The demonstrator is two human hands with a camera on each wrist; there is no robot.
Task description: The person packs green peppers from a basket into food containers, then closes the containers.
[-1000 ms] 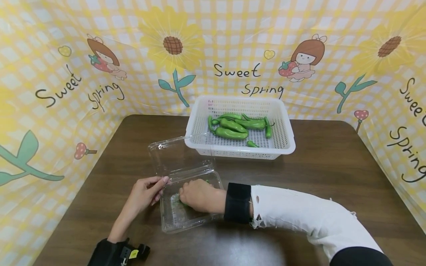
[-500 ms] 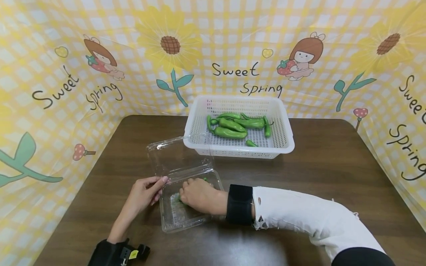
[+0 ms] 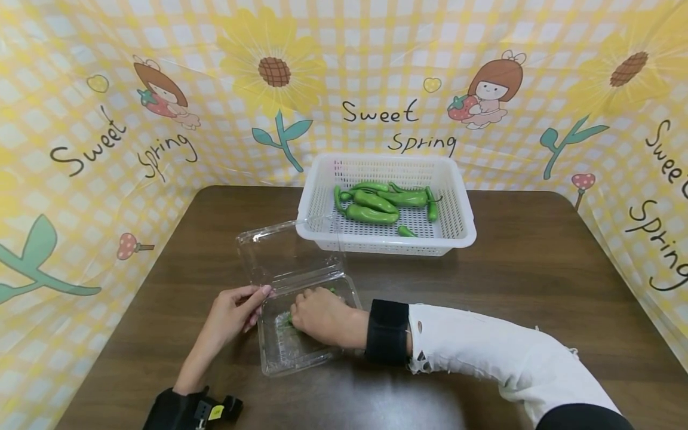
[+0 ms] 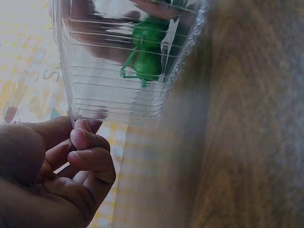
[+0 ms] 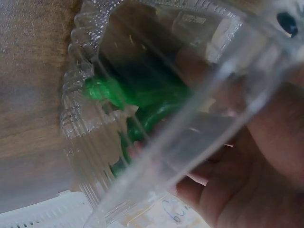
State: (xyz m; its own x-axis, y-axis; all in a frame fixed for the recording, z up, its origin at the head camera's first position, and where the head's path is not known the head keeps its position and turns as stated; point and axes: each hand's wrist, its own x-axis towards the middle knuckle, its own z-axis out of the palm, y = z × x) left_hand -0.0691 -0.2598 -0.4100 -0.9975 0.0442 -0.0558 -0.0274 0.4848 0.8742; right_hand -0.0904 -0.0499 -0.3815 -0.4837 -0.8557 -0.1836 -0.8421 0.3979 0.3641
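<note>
A clear plastic clamshell box [image 3: 282,358] lies on the table with its transparent lid [image 3: 290,254] raised at the back. With thumb and fingers, my left hand [image 3: 228,313] pinches the box's left edge near the hinge. My right hand [image 3: 325,316] is down inside the box, its fingers curled round a green pepper [image 5: 156,97], seen through the clear wall in the right wrist view. Green peppers [image 4: 147,54] also show through the ribbed wall in the left wrist view. From the head, my hand hides most of them.
Behind the box stands a white perforated basket [image 3: 389,243] with several green peppers [image 3: 373,215] in it. The brown wooden table [image 3: 516,263] is bordered by a yellow checked cloth [image 3: 376,48] at the back and sides.
Both hands stay almost where they were. My right wrist has shifted very slightly to the right, and a little more green shows beside its fingers.
</note>
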